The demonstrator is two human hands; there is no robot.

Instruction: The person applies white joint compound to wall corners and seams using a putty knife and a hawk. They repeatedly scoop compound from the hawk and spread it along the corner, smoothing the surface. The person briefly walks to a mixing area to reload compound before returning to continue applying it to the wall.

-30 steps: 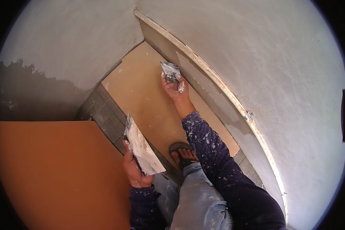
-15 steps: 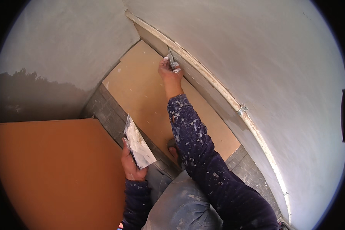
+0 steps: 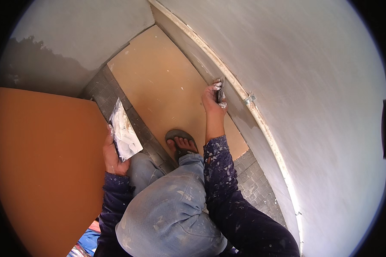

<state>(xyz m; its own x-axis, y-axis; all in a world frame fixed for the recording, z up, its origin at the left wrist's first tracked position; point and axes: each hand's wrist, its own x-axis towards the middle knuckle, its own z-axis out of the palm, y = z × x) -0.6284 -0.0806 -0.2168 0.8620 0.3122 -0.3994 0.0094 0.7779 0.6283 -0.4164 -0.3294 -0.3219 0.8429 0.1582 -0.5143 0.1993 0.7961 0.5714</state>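
Observation:
My left hand (image 3: 114, 155) grips a flat plastering blade (image 3: 125, 133) from its left side; its face is smeared with white filler. Up by the low part of the right wall, my right hand (image 3: 214, 99) is closed round a small putty knife (image 3: 220, 91), seen nearly edge-on. White paste coats the fingertips of that hand. The knife lies close to the wall strip below the pipe (image 3: 233, 81); whether its edge touches the wall I cannot tell.
A tan board (image 3: 158, 81) covers part of the paved floor (image 3: 261, 184), with my sandalled foot (image 3: 182, 142) on it. An orange-brown panel (image 3: 43, 171) stands at left. The grey right wall (image 3: 313, 107) carries the pipe, held by a metal clamp (image 3: 249, 98). Blue and red material (image 3: 88, 242) shows lower left.
My right hand has drawn back along the wall with the putty knife, nearer to me and toward the pipe clamp. The view has shifted, and more of my foot and legs shows.

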